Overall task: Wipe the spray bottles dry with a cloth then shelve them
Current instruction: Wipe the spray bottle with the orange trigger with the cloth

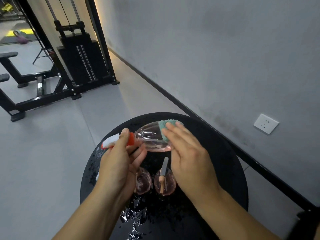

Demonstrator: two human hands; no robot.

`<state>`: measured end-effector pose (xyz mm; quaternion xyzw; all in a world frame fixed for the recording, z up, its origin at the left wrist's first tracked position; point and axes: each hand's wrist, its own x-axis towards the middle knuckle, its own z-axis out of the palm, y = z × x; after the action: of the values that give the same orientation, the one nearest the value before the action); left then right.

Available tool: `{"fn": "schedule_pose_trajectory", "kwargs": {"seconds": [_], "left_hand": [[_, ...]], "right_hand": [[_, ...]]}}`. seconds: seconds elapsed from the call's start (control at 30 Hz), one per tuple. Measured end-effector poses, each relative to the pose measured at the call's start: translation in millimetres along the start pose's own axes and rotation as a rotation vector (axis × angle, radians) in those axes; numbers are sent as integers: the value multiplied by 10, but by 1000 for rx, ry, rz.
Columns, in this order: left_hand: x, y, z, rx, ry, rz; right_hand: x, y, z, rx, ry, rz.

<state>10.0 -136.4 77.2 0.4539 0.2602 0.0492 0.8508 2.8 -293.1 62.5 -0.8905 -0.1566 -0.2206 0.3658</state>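
Pink-tinted clear plastic is lying sideways in my grip: I am holding one spray bottle by its neck, my left hand curling its fingers and thumb around the red collar just behind the white trigger head, so the body is pointing away from that hand toward my right. My right hand is pressing a teal cloth flat against the far end of the bottle, fingers straight rather than closed around it, the cloth sandwiched between my palm side and the plastic. So I am judging myself to be in the middle of the wiping step on this first bottle, working its base end; whether the rest of its body is already dry I cannot tell. Below my hands, nearer my body, two more spray bottles are standing on the round black table: one partly hidden under my left wrist, the other just beside it under my right hand, its trigger head pointing up toward me. Water droplets are beading across the tabletop around them, so they are probably still waiting for the cloth. No shelf is showing anywhere near my grip, so all the shelving seems to be left to do.
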Motion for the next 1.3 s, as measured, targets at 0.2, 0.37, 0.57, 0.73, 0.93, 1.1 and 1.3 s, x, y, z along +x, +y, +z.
{"fn": "schedule_pose_trajectory", "kwargs": {"seconds": [0.2, 0.37, 0.57, 0.73, 0.93, 1.1, 1.3], "left_hand": [[-38, 22, -16, 16, 4, -8], [-82, 40, -24, 46, -27, -1], [-111, 93, -8, 53, -56, 10], [-108, 52, 15, 71, -68, 16], [-84, 74, -38, 70, -107, 33], [-95, 49, -54, 73, -95, 65], [-109, 63, -48, 63, -118, 57]], "right_hand": [[-59, -59, 28, -12, -59, -86], [5, 12, -13, 35, 13, 49], [25, -3, 8, 48, -11, 11], [22, -35, 7, 71, 30, 35], [55, -7, 19, 72, -9, 30], [3, -135, 65, 53, -38, 6], [29, -51, 24, 71, 8, 33]]}}
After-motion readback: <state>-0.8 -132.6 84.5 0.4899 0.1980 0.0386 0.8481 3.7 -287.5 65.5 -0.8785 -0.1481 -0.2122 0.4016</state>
